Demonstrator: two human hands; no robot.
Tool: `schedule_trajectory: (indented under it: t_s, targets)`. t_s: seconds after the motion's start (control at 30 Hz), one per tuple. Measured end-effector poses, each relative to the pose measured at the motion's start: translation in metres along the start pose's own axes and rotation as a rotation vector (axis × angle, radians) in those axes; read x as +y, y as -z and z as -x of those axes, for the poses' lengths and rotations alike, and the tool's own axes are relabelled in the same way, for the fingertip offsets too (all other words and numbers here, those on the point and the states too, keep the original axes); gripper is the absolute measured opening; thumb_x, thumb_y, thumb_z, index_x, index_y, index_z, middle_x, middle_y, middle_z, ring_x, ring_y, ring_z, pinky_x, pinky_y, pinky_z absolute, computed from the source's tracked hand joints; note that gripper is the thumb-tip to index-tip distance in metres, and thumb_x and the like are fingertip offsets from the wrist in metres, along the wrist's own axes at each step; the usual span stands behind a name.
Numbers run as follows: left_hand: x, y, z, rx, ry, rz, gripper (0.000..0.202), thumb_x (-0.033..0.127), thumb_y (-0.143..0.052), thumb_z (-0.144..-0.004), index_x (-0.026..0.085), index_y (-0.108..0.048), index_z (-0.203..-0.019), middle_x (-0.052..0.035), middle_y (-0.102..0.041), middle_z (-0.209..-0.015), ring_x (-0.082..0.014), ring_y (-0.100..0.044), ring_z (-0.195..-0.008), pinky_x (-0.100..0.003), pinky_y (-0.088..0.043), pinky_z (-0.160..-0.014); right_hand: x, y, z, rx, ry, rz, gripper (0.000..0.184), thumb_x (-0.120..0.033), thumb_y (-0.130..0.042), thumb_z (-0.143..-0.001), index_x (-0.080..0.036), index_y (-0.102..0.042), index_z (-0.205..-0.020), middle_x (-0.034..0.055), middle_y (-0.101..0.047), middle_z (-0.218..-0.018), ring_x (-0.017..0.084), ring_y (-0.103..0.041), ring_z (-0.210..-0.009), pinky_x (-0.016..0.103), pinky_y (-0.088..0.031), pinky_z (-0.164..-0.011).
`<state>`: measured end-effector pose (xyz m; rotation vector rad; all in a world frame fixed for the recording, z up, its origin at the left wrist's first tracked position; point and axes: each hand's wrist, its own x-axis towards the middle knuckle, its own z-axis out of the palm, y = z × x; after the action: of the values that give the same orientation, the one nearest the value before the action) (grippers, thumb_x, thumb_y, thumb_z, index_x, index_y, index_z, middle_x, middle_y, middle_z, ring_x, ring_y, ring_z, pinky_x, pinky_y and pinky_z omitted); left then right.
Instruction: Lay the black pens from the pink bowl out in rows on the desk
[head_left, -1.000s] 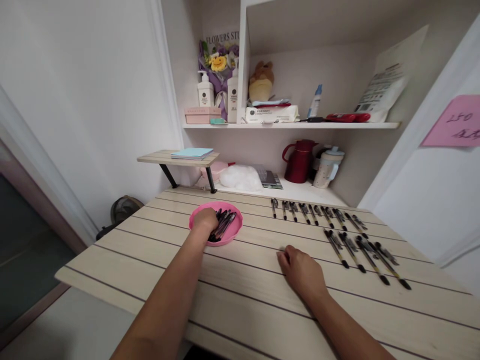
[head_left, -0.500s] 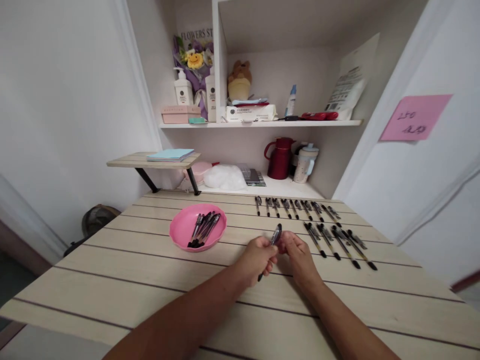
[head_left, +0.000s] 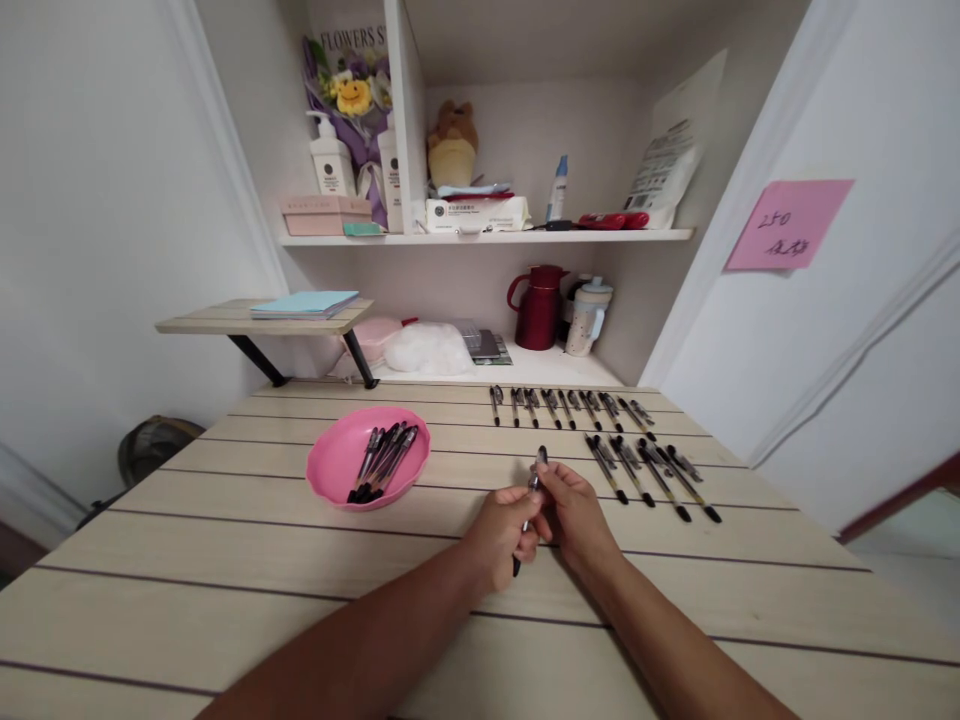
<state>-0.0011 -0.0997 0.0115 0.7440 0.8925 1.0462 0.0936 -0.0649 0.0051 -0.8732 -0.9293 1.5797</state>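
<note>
A black-and-clear pen point(head_left: 541, 456) stands slanted between my two hands, above the wooden tabletop. My left hand point(head_left: 504, 530) is closed round its barrel, and the black lower end pokes out beneath the fist. My right hand point(head_left: 574, 505) pinches the upper part near the clip; its fingers partly hide the pen. To the left sits a pink bowl point(head_left: 324, 468) with a bundle of similar pens point(head_left: 384, 462) lying in it. Right of my hands, several uncapped pens point(head_left: 664, 483) lie in rows, with their caps beside them; more pens point(head_left: 559, 407) form a row farther back.
A small raised shelf point(head_left: 180, 318) with blue paper point(head_left: 306, 303) stands at the back left of the table. Behind the tabletop are a white plastic bag point(head_left: 429, 349), a red jug point(head_left: 538, 308) and a speckled cup point(head_left: 587, 322). A pink note point(head_left: 789, 226) is stuck on the right wall.
My right hand has moved from beside the pen onto its upper part, and the pen is more upright. The whole view has shifted slightly to the right.
</note>
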Motion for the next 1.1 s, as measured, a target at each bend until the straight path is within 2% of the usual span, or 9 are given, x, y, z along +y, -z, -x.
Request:
schedule_trajectory:
  t_s: [0.13,0.23,0.33,0.47,0.57,0.67,0.8,0.97,1.1]
  targets:
    - [0.000,0.000,0.002,-0.040,0.064,0.015,0.031,0.039,-0.058,-0.070,0.017,-0.050,-0.089,0.0046,-0.049,-0.050,-0.0003,-0.021,-0.031,-0.017,-0.008,-0.038,-0.002,0.006,-0.004,-0.023,0.007,-0.084,0.030,-0.044,-0.066,-0.067,-0.019,-0.049,-0.073,-0.0090,-0.043,-0.044,0.005,-0.034,-0.029,0.017,-0.025,-0.027]
    - [-0.002,-0.001,0.003,-0.061,0.052,-0.010,0.039,0.047,-0.055,-0.072,0.019,-0.049,-0.099,0.0053,-0.049,-0.050,-0.0012,-0.021,-0.030,-0.017,-0.009,-0.037,-0.006,0.009,-0.006,-0.017,0.070,-0.073,0.029,-0.042,-0.066,-0.067,-0.019,-0.051,-0.075,-0.0070,-0.047,-0.050,0.005,-0.038,-0.036,0.017,-0.031,-0.034]
    - [-0.004,-0.001,0.004,-0.075,0.050,-0.058,0.046,0.055,-0.049,-0.073,0.018,-0.050,-0.100,0.0061,-0.047,-0.048,-0.0019,-0.022,-0.029,-0.017,-0.011,-0.035,-0.011,0.014,-0.009,0.001,0.124,-0.073,0.029,-0.043,-0.066,-0.068,-0.019,-0.052,-0.078,-0.0040,-0.054,-0.060,0.005,-0.040,-0.040,0.017,-0.031,-0.035]
    - [-0.003,-0.001,0.006,-0.094,0.055,-0.110,0.040,0.052,-0.048,-0.075,0.016,-0.052,-0.093,0.0064,-0.047,-0.049,-0.0016,-0.022,-0.029,-0.018,-0.012,-0.034,-0.021,0.030,-0.021,0.119,0.228,-0.098,0.032,-0.044,-0.069,-0.063,-0.021,-0.054,-0.079,-0.0015,-0.058,-0.069,0.009,-0.053,-0.052,0.021,-0.043,-0.044]
    - [-0.003,-0.001,0.006,-0.096,0.038,-0.117,0.035,0.049,-0.046,-0.076,0.017,-0.052,-0.090,0.0063,-0.047,-0.048,-0.0023,-0.023,-0.028,-0.018,-0.011,-0.033,-0.030,0.051,-0.032,0.287,0.331,-0.003,0.031,-0.041,-0.071,-0.060,-0.020,-0.056,-0.076,-0.0033,-0.057,-0.065,0.009,-0.054,-0.053,0.022,-0.046,-0.052]
    - [-0.003,0.000,0.005,-0.106,0.021,-0.116,0.033,0.048,-0.046,-0.076,0.017,-0.051,-0.088,0.0065,-0.046,-0.048,-0.0025,-0.023,-0.028,-0.019,-0.012,-0.033,-0.041,0.075,-0.044,0.429,0.375,0.241,0.029,-0.039,-0.070,-0.058,-0.017,-0.057,-0.073,-0.0041,-0.055,-0.056,0.009,-0.052,-0.050,0.023,-0.043,-0.050]
    - [-0.003,0.000,0.005,-0.120,0.009,-0.119,0.035,0.049,-0.047,-0.076,0.016,-0.051,-0.087,0.0066,-0.047,-0.048,-0.0020,-0.024,-0.028,-0.018,-0.013,-0.033,-0.056,0.094,-0.056,0.469,0.343,0.782,0.029,-0.038,-0.063,-0.063,-0.014,-0.061,-0.079,0.0009,-0.060,-0.057,0.014,-0.055,-0.052,0.026,-0.040,-0.051]
    - [-0.003,0.000,0.004,-0.114,0.010,-0.124,0.034,0.048,-0.047,-0.075,0.016,-0.051,-0.085,0.0063,-0.047,-0.048,-0.0020,-0.024,-0.028,-0.019,-0.013,-0.034,-0.062,0.084,-0.068,0.466,0.263,1.530,0.021,-0.027,-0.058,-0.067,-0.016,-0.061,-0.085,0.0086,-0.067,-0.073,0.020,-0.061,-0.071,0.027,-0.040,-0.061]
    - [-0.003,0.000,0.003,-0.112,0.020,-0.121,0.035,0.049,-0.048,-0.075,0.016,-0.052,-0.085,0.0061,-0.048,-0.048,-0.0015,-0.023,-0.029,-0.018,-0.013,-0.034,-0.052,0.070,-0.076,0.386,0.183,1.788,0.018,-0.018,-0.053,-0.070,-0.014,-0.060,-0.087,0.0129,-0.067,-0.080,0.022,-0.062,-0.079,0.027,-0.040,-0.064]
